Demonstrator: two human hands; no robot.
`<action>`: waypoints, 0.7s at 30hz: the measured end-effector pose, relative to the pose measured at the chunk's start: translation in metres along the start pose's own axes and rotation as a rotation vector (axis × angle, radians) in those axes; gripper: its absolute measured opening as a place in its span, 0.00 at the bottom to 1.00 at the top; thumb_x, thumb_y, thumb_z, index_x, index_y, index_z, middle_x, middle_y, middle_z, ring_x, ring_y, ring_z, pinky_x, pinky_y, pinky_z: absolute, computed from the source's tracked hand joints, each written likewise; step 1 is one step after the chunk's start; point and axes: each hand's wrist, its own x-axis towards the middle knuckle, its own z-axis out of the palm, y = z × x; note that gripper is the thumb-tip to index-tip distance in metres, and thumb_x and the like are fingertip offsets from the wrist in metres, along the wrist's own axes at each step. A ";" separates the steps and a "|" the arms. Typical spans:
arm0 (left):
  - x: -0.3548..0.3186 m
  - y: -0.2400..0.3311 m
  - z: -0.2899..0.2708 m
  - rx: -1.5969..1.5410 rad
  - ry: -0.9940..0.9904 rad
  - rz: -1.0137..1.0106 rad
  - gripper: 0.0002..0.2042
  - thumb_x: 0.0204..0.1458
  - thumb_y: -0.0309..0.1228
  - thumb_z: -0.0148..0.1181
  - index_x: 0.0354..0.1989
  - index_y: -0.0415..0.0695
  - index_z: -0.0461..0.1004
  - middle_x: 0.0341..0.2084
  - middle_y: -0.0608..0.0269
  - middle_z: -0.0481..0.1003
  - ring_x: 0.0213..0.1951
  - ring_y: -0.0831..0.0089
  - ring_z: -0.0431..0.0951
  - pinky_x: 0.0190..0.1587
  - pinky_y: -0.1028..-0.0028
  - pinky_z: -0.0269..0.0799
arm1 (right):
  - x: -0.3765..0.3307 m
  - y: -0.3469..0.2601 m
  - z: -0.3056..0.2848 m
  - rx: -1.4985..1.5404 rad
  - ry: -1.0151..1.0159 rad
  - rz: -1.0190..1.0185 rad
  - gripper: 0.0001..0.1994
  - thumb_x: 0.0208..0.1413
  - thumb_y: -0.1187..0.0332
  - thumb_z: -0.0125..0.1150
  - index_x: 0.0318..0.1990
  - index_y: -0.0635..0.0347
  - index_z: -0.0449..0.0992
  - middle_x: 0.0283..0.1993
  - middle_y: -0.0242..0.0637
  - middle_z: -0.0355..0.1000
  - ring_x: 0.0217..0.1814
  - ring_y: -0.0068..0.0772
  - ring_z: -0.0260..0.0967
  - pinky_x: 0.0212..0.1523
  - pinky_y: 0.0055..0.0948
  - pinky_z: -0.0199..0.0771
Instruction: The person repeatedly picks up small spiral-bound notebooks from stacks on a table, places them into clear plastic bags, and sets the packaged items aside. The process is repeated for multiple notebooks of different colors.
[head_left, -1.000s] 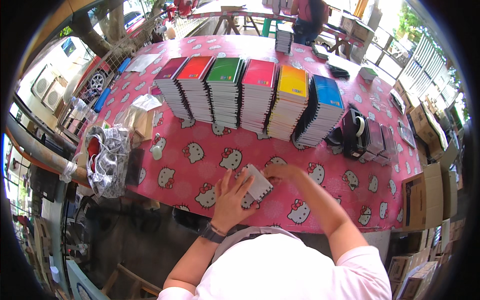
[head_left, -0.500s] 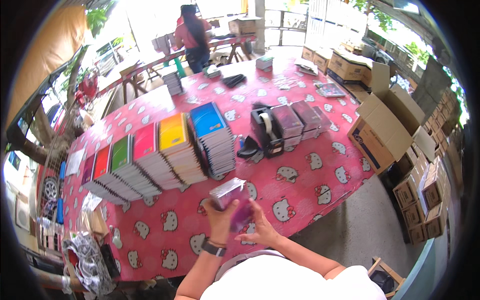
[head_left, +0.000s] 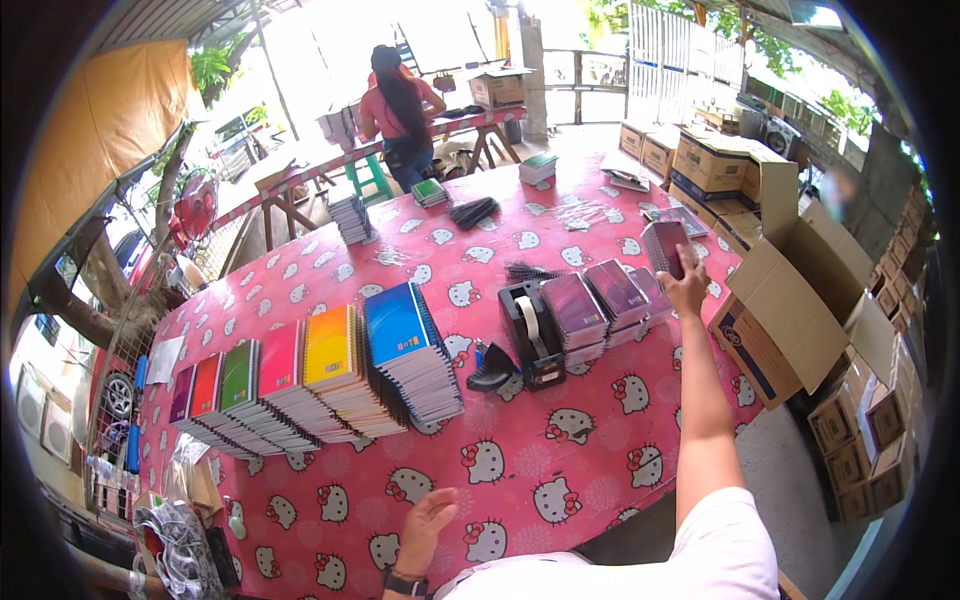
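Pink tablecloth (head_left: pixel 600 445) underneath. Left: coloured spiral notebook stacks (head_left: pixel 325 390), small label marks on covers. Left hand (head_left: pixel 428 522) empty, fingers loosely together above cloth. Then black tape dispenser (head_left: pixel 535 345), purple notebook packs (head_left: pixel 575 308). Just right, dark notebook bundle (head_left: pixel 660 250), right hand's (head_left: pixel 688 283) fingers closed on its right side; can't tell if lifted or resting. Should be light, stiff, slickish; grip long sides. Far right, open carton (head_left: pixel 780 320), dark printing.
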 end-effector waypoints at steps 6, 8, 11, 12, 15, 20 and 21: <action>-0.010 -0.023 -0.032 -0.076 0.193 0.013 0.12 0.53 0.28 0.54 0.46 0.41 0.70 0.42 0.64 0.73 0.42 0.78 0.72 0.46 0.79 0.66 | 0.004 0.026 0.049 -0.230 -0.587 0.041 0.30 0.50 0.39 0.48 0.61 0.31 0.60 0.70 0.47 0.39 0.71 0.55 0.34 0.66 0.54 0.37; -0.029 -0.027 -0.043 -0.086 0.320 -0.002 0.13 0.53 0.29 0.55 0.46 0.41 0.70 0.42 0.64 0.73 0.42 0.76 0.72 0.47 0.78 0.67 | -0.010 -0.028 0.058 -0.265 -0.647 0.045 0.33 0.52 0.38 0.45 0.64 0.33 0.54 0.70 0.48 0.39 0.72 0.55 0.33 0.66 0.55 0.33; -0.033 -0.039 -0.055 -0.057 0.343 0.053 0.13 0.51 0.29 0.57 0.44 0.39 0.71 0.39 0.64 0.74 0.43 0.76 0.72 0.48 0.77 0.66 | -0.007 -0.005 0.083 -0.470 -0.612 -0.296 0.29 0.55 0.44 0.40 0.63 0.41 0.56 0.67 0.46 0.47 0.69 0.51 0.41 0.64 0.57 0.34; -0.036 -0.046 -0.060 -0.084 0.310 0.069 0.13 0.51 0.29 0.58 0.45 0.39 0.71 0.39 0.63 0.74 0.43 0.76 0.72 0.47 0.77 0.67 | -0.005 -0.005 0.087 -0.439 -0.605 -0.352 0.27 0.55 0.49 0.42 0.61 0.45 0.59 0.65 0.46 0.50 0.67 0.50 0.45 0.62 0.53 0.39; -0.041 -0.073 -0.082 0.025 0.289 0.121 0.13 0.51 0.29 0.59 0.45 0.40 0.72 0.39 0.63 0.74 0.42 0.78 0.72 0.44 0.78 0.68 | 0.006 -0.007 0.087 -0.235 -0.437 -0.513 0.21 0.53 0.63 0.49 0.55 0.55 0.66 0.57 0.48 0.61 0.59 0.47 0.58 0.58 0.42 0.55; -0.087 -0.083 -0.108 -0.169 0.482 0.097 0.13 0.51 0.30 0.59 0.44 0.41 0.72 0.37 0.64 0.75 0.38 0.79 0.74 0.39 0.78 0.70 | -0.162 -0.209 0.027 0.945 -0.627 -0.346 0.05 0.53 0.74 0.50 0.34 0.64 0.73 0.33 0.34 0.70 0.36 0.26 0.67 0.39 0.25 0.67; -0.096 -0.101 -0.117 -0.223 0.520 0.188 0.13 0.50 0.31 0.59 0.44 0.41 0.72 0.37 0.62 0.75 0.38 0.76 0.75 0.40 0.76 0.71 | -0.212 -0.261 0.013 0.887 -0.647 -0.689 0.08 0.54 0.73 0.47 0.34 0.64 0.74 0.32 0.33 0.71 0.35 0.24 0.68 0.38 0.23 0.67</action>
